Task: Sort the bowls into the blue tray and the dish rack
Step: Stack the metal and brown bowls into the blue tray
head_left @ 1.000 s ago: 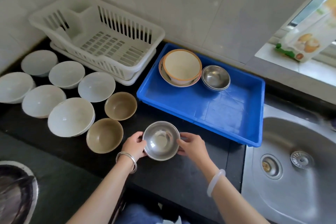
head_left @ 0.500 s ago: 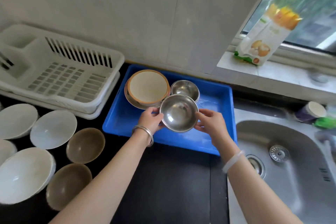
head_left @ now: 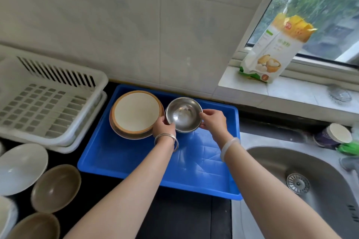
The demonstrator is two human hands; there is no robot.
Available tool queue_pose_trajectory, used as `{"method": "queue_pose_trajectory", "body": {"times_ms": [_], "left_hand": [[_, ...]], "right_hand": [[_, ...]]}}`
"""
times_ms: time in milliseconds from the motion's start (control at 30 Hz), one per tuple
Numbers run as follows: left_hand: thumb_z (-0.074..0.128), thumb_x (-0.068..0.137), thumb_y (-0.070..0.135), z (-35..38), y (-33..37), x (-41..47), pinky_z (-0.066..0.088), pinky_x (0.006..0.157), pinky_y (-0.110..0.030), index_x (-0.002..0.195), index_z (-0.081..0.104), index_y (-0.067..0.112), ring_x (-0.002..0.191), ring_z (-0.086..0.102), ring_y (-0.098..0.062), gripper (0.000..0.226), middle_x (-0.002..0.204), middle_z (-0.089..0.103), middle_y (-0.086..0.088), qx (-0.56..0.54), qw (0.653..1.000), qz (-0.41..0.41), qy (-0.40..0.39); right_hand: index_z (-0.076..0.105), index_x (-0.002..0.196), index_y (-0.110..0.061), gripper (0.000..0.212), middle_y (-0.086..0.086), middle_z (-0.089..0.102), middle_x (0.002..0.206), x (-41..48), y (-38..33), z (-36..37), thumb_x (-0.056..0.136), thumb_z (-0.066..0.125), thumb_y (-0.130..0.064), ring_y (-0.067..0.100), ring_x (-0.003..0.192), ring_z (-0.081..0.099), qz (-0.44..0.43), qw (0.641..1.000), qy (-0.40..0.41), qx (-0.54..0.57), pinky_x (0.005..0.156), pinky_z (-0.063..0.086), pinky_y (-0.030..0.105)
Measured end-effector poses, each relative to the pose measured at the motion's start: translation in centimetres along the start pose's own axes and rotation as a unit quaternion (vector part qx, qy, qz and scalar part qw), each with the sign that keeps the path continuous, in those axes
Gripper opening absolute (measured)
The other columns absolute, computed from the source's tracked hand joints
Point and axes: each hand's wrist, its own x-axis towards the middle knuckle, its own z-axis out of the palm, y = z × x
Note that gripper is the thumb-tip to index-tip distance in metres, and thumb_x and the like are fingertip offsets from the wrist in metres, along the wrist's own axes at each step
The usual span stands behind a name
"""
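Note:
A steel bowl [head_left: 183,114] is at the back of the blue tray [head_left: 136,161], held by its rim on both sides: my left hand [head_left: 163,127] on the left, my right hand [head_left: 213,120] on the right. It covers the spot where the other steel bowl stood, so that one is hidden. Left of it a cream bowl with an orange rim [head_left: 136,113] rests on a plate. The white dish rack [head_left: 44,103] stands at the left with no bowls in it. White bowls [head_left: 21,167] and brown bowls [head_left: 55,188] wait on the dark counter at lower left.
A steel sink [head_left: 310,190] lies right of the tray. A flour bag [head_left: 275,50] stands on the window sill. A small cup [head_left: 334,136] and a green item sit behind the sink. A tiled wall runs behind the tray.
Both hands carried the steel bowl from the counter's front edge over the tray to its back, onto the spot of the other steel bowl. The view swung right and up.

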Motion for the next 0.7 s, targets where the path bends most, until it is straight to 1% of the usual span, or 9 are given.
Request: {"method": "queue_pose_trajectory", "body": {"times_ms": [100, 167, 233, 300, 367, 433, 500, 633, 700], "left_hand": [[0.057, 0.084, 0.006, 0.9, -0.5, 0.1, 0.049, 0.093, -0.04, 0.111, 0.062, 0.008, 0.105, 0.061, -0.03, 0.027, 0.112, 0.068, -0.011, -0.001, 1.0, -0.006, 0.02], [0.057, 0.085, 0.007, 1.3, -0.7, 0.3, 0.049, 0.093, -0.038, 0.114, 0.061, 0.009, 0.106, 0.061, -0.029, 0.03, 0.114, 0.067, -0.009, -0.003, 0.999, -0.009, 0.037], [0.056, 0.085, 0.007, 1.7, -0.9, 0.4, 0.046, 0.091, -0.035, 0.119, 0.058, 0.011, 0.109, 0.06, -0.028, 0.034, 0.117, 0.066, -0.008, -0.002, 0.999, -0.013, 0.049], [0.057, 0.085, 0.006, 2.1, -1.1, 0.4, 0.046, 0.092, -0.036, 0.122, 0.056, 0.011, 0.111, 0.059, -0.028, 0.038, 0.12, 0.064, -0.008, -0.006, 0.998, -0.018, 0.054], [0.057, 0.084, 0.006, 2.4, -1.4, 0.5, 0.047, 0.096, -0.039, 0.124, 0.054, 0.012, 0.114, 0.057, -0.028, 0.04, 0.123, 0.062, -0.008, -0.003, 0.998, -0.014, 0.057], [0.058, 0.083, 0.006, 2.8, -1.7, 0.7, 0.045, 0.1, -0.044, 0.125, 0.054, 0.011, 0.118, 0.052, -0.029, 0.043, 0.127, 0.057, -0.01, 0.01, 0.998, -0.006, 0.057], [0.059, 0.082, 0.006, 3.0, -2.0, 0.9, 0.044, 0.101, -0.045, 0.124, 0.055, 0.01, 0.121, 0.05, -0.03, 0.042, 0.129, 0.053, -0.012, 0.015, 0.998, 0.002, 0.058], [0.059, 0.084, 0.006, 3.2, -2.4, 0.7, 0.04, 0.106, -0.043, 0.128, 0.051, 0.009, 0.125, 0.046, -0.028, 0.045, 0.137, 0.044, -0.012, 0.012, 0.998, 0.01, 0.061], [0.057, 0.086, 0.007, 3.1, -2.4, 0.5, 0.034, 0.111, -0.04, 0.132, 0.047, 0.008, 0.132, 0.039, -0.026, 0.048, 0.142, 0.038, -0.011, 0.014, 0.998, 0.02, 0.063]], "right_hand": [[0.071, 0.1, -0.009, 0.019, 0.001, 0.069, 0.079, 1.0, 0.5, 0.6, 0.088, 0.058, -0.013, 0.015, 0.068, 0.067, -0.012, 0.999, 0.001, -0.03, 0.067, 0.059, 0.027], [0.072, 0.098, -0.011, 0.018, -0.001, 0.069, 0.077, 1.6, 0.7, 1.0, 0.087, 0.057, -0.014, 0.016, 0.07, 0.069, -0.02, 0.999, 0.0, -0.038, 0.073, 0.06, 0.033], [0.072, 0.092, -0.015, 0.016, 0.0, 0.07, 0.076, 2.0, 0.8, 1.3, 0.086, 0.058, -0.014, 0.02, 0.073, 0.07, -0.026, 0.999, -0.002, -0.046, 0.075, 0.061, 0.038], [0.072, 0.086, -0.019, 0.013, 0.003, 0.072, 0.076, 2.3, 0.9, 1.5, 0.086, 0.059, -0.018, 0.023, 0.074, 0.071, -0.031, 0.997, -0.001, -0.064, 0.076, 0.06, 0.042], [0.073, 0.089, -0.016, 0.015, 0.005, 0.073, 0.079, 2.6, 1.1, 1.7, 0.088, 0.059, -0.021, 0.024, 0.076, 0.071, -0.033, 0.996, 0.002, -0.079, 0.077, 0.059, 0.044], [0.073, 0.097, -0.013, 0.019, 0.005, 0.073, 0.083, 2.7, 1.4, 1.6, 0.089, 0.057, -0.02, 0.023, 0.079, 0.07, -0.041, 0.995, 0.007, -0.091, 0.079, 0.058, 0.044], [0.073, 0.098, -0.012, 0.02, 0.005, 0.072, 0.083, 2.8, 1.6, 1.6, 0.09, 0.056, -0.02, 0.023, 0.08, 0.068, -0.053, 0.993, 0.01, -0.106, 0.079, 0.058, 0.043], [0.072, 0.102, -0.011, 0.024, 0.005, 0.071, 0.084, 2.5, 1.6, 1.8, 0.092, 0.053, -0.02, 0.022, 0.08, 0.065, -0.08, 0.986, 0.019, -0.144, 0.074, 0.055, 0.036], [0.071, 0.103, -0.01, 0.024, 0.009, 0.069, 0.094, 2.4, 1.7, 1.9, 0.093, 0.051, -0.021, 0.022, 0.086, 0.062, -0.097, 0.982, 0.025, -0.158, 0.073, 0.049, 0.033]]}}
